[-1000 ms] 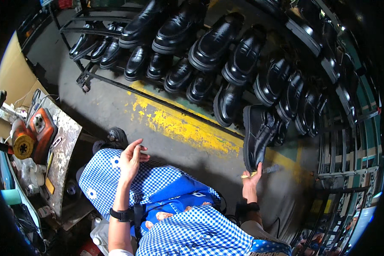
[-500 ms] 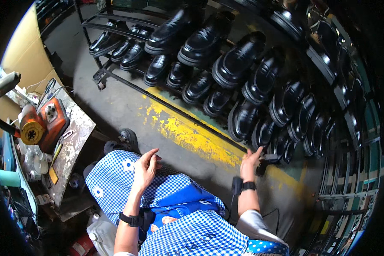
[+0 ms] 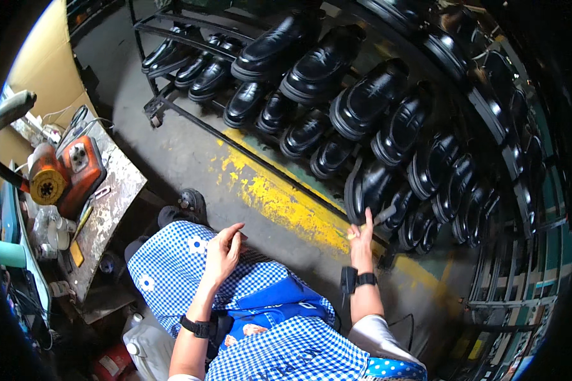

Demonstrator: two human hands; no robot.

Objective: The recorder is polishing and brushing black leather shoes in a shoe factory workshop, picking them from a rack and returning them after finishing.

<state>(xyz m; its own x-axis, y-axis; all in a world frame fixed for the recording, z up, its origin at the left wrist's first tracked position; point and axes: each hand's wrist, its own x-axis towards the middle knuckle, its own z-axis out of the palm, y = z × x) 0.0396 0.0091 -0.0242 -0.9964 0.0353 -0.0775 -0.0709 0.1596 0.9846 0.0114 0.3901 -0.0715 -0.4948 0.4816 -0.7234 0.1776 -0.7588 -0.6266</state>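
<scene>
My left hand (image 3: 224,255) hovers over my checked blue-and-white apron (image 3: 171,257), fingers bent and pressed together. A small dark bit shows at its fingertips; I cannot make out what it is. Further right, my right hand (image 3: 361,244) is raised at the near edge of the shoe rack, index finger pointing up. It grips a slim tool with a thick grey end (image 3: 385,215) sticking out to the right and a yellowish part on the left; its kind is unclear. Just beyond that hand is a glossy black shoe (image 3: 367,187) on the lower tier.
A black metal rack (image 3: 194,122) carries several rows of black shoes. At left, a worn bench (image 3: 124,174) bears an orange machine (image 3: 82,165), clear jars and a yellow-handled tool. White jugs (image 3: 147,346) stand below it. Yellow paint (image 3: 273,190) marks the floor.
My right hand has moved slightly left and turned, so the grey-ended tool now points up and right. The left hand has shifted slightly right. The view has tilted a little.
</scene>
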